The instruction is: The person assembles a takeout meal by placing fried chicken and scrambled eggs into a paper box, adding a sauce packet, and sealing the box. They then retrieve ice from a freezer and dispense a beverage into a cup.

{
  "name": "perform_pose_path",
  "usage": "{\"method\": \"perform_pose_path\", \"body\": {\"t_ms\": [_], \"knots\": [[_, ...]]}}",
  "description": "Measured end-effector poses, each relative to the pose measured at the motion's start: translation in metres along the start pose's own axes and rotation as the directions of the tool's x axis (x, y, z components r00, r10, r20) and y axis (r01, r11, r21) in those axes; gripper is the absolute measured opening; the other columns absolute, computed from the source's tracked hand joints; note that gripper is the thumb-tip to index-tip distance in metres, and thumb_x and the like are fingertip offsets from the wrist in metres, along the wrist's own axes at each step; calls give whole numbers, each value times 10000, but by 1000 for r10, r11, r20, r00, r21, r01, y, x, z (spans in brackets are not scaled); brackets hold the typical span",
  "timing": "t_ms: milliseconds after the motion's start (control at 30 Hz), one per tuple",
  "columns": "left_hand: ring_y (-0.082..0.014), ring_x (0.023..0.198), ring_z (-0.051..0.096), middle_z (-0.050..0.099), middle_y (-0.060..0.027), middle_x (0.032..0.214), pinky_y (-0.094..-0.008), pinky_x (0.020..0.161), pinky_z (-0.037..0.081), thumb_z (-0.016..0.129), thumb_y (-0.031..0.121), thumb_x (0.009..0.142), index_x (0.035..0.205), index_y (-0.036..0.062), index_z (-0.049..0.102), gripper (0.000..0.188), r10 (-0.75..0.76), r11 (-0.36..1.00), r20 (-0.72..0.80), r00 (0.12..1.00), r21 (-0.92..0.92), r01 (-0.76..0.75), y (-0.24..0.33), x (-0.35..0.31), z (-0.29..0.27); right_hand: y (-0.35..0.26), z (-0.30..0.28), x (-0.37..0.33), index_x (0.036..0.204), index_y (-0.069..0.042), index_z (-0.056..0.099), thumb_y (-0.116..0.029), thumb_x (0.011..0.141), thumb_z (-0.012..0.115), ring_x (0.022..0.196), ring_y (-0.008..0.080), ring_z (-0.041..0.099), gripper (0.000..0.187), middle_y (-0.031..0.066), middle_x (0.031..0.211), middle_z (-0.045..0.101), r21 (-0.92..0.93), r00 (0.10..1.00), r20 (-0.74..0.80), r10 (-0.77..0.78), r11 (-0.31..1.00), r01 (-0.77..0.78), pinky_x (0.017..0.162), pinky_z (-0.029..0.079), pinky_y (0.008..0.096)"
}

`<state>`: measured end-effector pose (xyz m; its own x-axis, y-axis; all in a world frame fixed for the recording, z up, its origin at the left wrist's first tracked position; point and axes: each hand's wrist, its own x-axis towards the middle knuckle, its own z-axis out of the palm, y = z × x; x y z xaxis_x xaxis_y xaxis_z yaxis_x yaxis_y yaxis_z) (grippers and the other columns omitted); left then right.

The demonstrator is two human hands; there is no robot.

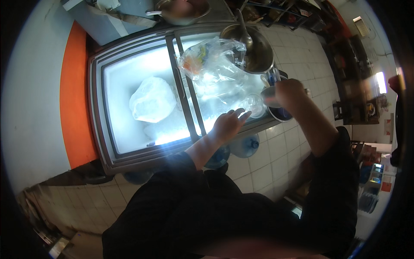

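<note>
My left hand (227,126) reaches over the front rim of a lit chest freezer with its fingers spread. Just beyond the fingertips stands a clear round container (255,106); I cannot tell whether they touch. My right hand (290,92) is closed above a dark pot (281,114) at the freezer's right end. A greyish rounded thing (271,96) shows beside that fist, too blurred to name. Behind it sits a large metal pot (261,52) with a ladle (246,39) leaning in it. A crumpled clear plastic bag (211,60) lies on the glass lid.
The freezer's left half is uncovered, with a white plastic bag (153,100) inside. A pan (183,10) stands behind the freezer. Large blue water bottles (245,146) stand on the tiled floor by its front. Shelves (351,73) line the far right.
</note>
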<state>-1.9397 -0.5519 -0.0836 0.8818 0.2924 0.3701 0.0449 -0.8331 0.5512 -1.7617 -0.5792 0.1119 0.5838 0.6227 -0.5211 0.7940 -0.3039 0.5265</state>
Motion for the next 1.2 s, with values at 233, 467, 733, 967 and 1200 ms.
{"method": "perform_pose_path", "body": {"t_ms": [233, 467, 733, 967, 1200], "knots": [[-247, 822, 654, 631, -70, 962, -366, 661, 532, 688, 70, 782, 1007, 101, 636, 233, -387, 911, -286, 876, -264, 316, -55, -73, -74, -28, -32, -55, 1274, -52, 487, -175, 926, 501, 871, 400, 651, 370, 235, 941, 660, 536, 940, -341, 19, 826, 178, 765, 508, 476], [-414, 1184, 489, 393, -178, 1353, -430, 982, 449, 623, 234, 885, 1175, 212, 640, 291, -920, 348, -41, 389, 369, 862, -227, -180, -157, -311, -26, 65, 1344, 39, 379, -142, 948, 417, 907, 336, 673, 437, 189, 950, 674, 550, 872, -221, -437, 683, 482, 748, 538, 427], [-349, 1120, 549, 505, -231, 1257, -395, 982, 446, 441, -74, 846, 1395, 16, 424, 557, -898, 437, 20, 440, -75, 896, -303, -221, -127, -557, 30, 251, 1334, -38, 475, -286, 952, 441, 1175, 314, 579, 456, 169, 1261, 600, 485, 885, 202, -419, 828, 281, 939, 484, 405], [-365, 1019, 595, 504, -220, 1198, -418, 897, 495, 430, -68, 865, 1420, -18, 349, 563, -902, 360, 236, 362, -52, 932, -290, -198, -121, -561, 161, 288, 1200, -2, 578, -307, 971, 343, 1062, 319, 555, 449, 188, 1161, 575, 259, 769, 386, -509, 860, 439, 886, 445, 405], [-389, 1127, 575, 466, -255, 1332, -418, 948, 481, 459, -41, 888, 1465, 128, 313, 618, -853, 435, 261, 453, -125, 892, -278, -192, -133, -509, 209, 248, 1150, -4, 592, -242, 935, 377, 913, 295, 556, 386, 170, 1018, 578, 231, 721, 530, -447, 894, 385, 774, 441, 394]]}}
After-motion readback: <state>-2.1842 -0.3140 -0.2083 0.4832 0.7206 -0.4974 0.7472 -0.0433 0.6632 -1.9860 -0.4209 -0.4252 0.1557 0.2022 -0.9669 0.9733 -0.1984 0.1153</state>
